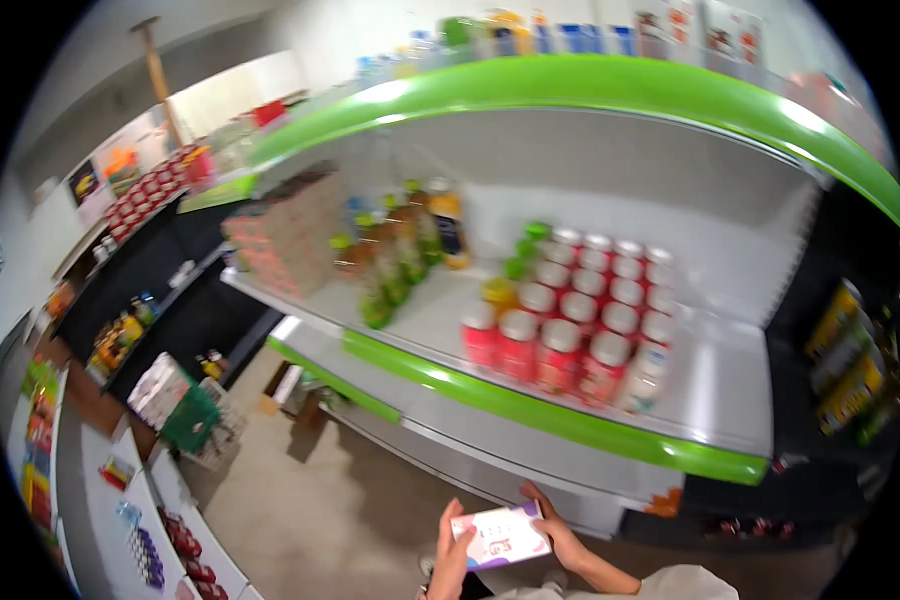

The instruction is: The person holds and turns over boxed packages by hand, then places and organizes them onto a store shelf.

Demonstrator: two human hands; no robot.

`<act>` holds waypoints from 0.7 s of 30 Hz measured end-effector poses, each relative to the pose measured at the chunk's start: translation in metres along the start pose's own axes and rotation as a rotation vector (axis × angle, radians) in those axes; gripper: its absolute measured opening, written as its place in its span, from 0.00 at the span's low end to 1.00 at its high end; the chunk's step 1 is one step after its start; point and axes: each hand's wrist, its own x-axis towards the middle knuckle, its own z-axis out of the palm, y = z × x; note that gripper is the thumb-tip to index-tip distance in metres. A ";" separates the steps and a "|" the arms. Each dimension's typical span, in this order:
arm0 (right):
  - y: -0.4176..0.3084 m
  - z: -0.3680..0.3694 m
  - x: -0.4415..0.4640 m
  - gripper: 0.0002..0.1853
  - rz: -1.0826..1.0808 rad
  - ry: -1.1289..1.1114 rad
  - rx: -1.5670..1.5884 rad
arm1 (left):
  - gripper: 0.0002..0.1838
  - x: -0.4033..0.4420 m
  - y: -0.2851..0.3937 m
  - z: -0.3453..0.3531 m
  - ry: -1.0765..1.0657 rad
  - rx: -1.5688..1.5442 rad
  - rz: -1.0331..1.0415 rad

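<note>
A small white box (500, 537) with pink and purple patches is held level in front of me, low in the head view. My left hand (452, 550) grips its left end, thumb on the top face. On the other end, my right hand (562, 535) has its thumb over the upper right corner and its fingers along the far edge. Print on the box is too blurred to read. Both hands are below and in front of the green-edged shelf (570, 432), apart from it.
Red cans (560, 350) stand in rows on the shelf, with green-capped bottles (390, 245) and a stacked carton block (290, 235) to their left. More goods line the upper shelf (530, 85). A green crate (192, 420) is on the floor at left, near low shelving (100, 500).
</note>
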 end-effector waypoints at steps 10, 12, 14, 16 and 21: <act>0.015 0.221 0.153 0.45 0.090 -0.621 -0.231 | 0.28 0.012 0.059 -0.226 0.476 -0.153 0.036; 0.020 0.270 0.176 0.45 0.089 -0.682 -0.258 | 0.28 0.015 0.054 -0.277 0.538 -0.147 0.064; 0.058 0.300 0.199 0.45 -0.014 -0.731 -0.380 | 0.27 0.017 0.051 -0.318 0.572 -0.158 0.088; 0.065 0.334 0.209 0.46 0.030 -0.781 -0.367 | 0.27 0.013 0.057 -0.350 0.618 -0.192 0.078; 0.054 0.402 0.223 0.46 0.296 -0.889 -0.286 | 0.27 0.001 0.033 -0.411 0.719 -0.233 0.083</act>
